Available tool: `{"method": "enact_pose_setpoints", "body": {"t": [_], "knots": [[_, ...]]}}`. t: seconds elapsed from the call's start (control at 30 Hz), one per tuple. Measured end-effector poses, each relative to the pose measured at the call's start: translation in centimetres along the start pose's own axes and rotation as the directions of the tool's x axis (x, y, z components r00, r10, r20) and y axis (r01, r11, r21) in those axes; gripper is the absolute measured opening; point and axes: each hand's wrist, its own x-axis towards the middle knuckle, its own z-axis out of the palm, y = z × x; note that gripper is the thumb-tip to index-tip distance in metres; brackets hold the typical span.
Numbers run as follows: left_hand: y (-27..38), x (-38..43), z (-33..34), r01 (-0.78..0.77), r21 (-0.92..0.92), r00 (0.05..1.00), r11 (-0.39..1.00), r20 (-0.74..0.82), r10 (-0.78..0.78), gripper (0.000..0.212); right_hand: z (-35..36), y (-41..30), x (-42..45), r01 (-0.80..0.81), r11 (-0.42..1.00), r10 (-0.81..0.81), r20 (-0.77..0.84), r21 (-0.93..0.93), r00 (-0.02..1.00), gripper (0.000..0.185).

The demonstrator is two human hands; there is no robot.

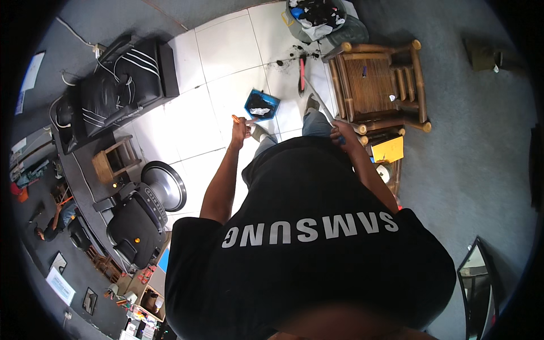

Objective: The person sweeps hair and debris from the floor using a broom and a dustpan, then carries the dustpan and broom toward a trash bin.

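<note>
My left hand (pixel 240 128) is closed around the orange-tipped handle (pixel 236 119) of a blue dustpan (pixel 276 111). Dark hair clippings and a crumpled white piece lie in the pan, which is over the tiled floor just ahead of my feet. In my right hand (pixel 344 131) is the grey stick of a broom (pixel 319 97). Its head, with a red-pink top and dark bristles (pixel 302 76), rests on the tiles right of the dustpan. Dark clumps of hair (pixel 279 63) are scattered on the floor beyond and beside the broom head.
A full waste bin (pixel 294 32) stands at the far end, beside a bamboo chair (pixel 348 85) on the right. Leftward are a black padded seat (pixel 170 70), a small wooden stool (pixel 104 165) and a barber chair (pixel 136 225) with a round metal base (pixel 168 187).
</note>
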Motion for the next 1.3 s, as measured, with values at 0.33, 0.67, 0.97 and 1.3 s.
{"method": "enact_pose_setpoints", "body": {"t": [0.33,0.67,0.97,1.3], "knots": [[4.9,1.4,5.0,0.175,-0.118,0.962,0.977,-0.191,-0.195,0.025,-3.0,-12.2,5.1,-0.042,0.872,-0.062,0.197,0.487,0.978,0.025],[10.3,0.5,8.7,0.056,-0.251,0.930,0.966,-0.339,-0.142,0.024,-4.8,-21.0,11.8,0.041,0.877,-0.129,0.153,0.479,0.980,0.011],[12.3,5.9,8.0,0.012,-0.247,0.965,0.969,-0.251,-0.076,0.039,-6.0,-27.2,15.0,0.111,0.952,-0.137,0.075,0.284,0.988,0.020],[14.0,9.2,5.7,0.074,-0.208,0.969,0.975,-0.217,-0.119,0.035,-6.3,-30.6,13.3,0.183,0.901,-0.262,-0.158,-0.394,0.952,0.014]]}}
